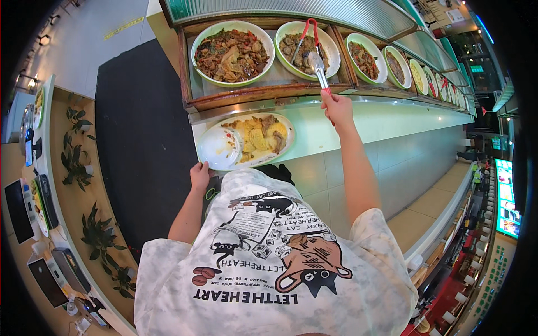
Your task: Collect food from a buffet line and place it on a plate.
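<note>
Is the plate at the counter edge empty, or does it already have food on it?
Partly filled. The plate, steadied by the left hand, carries yellowish and brown food on its right side; its left side is bare white.

A plate [216,150] of food rests on the table [358,120], near its left end. The left hand [199,176] touches the plate's near rim. Behind the table, a tray [185,67] holds two bowls side by side. The right hand [336,107] holds tongs [316,61] over the right bowl [330,45]; the left bowl [232,45] sits beside it. More dishes [395,66] line up farther right.
</note>
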The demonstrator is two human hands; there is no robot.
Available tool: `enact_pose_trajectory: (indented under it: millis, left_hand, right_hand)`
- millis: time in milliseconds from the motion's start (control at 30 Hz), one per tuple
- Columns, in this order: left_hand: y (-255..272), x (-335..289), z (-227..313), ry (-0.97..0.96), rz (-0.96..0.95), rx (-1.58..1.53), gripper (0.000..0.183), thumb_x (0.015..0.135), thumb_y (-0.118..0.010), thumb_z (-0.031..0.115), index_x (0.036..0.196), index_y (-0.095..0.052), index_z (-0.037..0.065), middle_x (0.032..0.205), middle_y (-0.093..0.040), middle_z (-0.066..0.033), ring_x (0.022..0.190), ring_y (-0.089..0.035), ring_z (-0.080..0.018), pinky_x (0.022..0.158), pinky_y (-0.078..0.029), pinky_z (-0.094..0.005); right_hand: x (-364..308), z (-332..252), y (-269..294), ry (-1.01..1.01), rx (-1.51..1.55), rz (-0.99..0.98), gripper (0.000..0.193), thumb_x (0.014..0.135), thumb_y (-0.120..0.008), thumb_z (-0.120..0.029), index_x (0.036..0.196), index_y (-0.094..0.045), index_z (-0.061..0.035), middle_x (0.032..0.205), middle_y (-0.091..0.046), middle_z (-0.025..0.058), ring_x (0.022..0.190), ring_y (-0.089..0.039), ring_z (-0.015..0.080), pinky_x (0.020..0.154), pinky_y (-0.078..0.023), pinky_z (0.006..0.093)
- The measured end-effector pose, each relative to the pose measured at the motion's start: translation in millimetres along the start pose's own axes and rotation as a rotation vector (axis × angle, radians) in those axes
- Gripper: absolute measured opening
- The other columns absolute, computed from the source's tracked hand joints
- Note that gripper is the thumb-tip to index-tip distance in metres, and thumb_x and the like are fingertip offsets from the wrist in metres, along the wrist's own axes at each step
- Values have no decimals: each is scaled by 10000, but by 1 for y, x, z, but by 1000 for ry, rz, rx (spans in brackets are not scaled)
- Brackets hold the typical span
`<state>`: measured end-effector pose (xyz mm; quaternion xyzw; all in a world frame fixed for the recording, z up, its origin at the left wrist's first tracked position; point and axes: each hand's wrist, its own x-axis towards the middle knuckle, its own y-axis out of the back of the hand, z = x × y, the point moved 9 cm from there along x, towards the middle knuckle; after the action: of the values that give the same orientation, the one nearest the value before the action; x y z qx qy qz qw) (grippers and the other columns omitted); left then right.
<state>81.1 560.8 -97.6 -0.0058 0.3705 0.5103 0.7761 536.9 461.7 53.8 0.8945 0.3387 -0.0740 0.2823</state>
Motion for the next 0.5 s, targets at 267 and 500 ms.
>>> enact_pose_trajectory:
  millis: [267,500]
  left_hand:
    - [4,-39,-9,71,13,-72,225,864,-465,165,868,-575,-31,710,-566,-40,593,-529,-97,550,-457,-237]
    - [2,-5,-30,-125,8,98,222,850,-475,160,766,-555,-29,666,-561,-45,555,-521,-99,498,-440,-239]
  right_hand:
    - [7,-3,15,-107,-27,-19,347,768,-616,-337,678,-561,-7,541,-492,17,382,-390,64,349,-285,219]
    - [-39,40,12,-95,14,-14,341,774,-611,-332,672,-566,-10,528,-479,1,389,-376,45,349,-263,202]
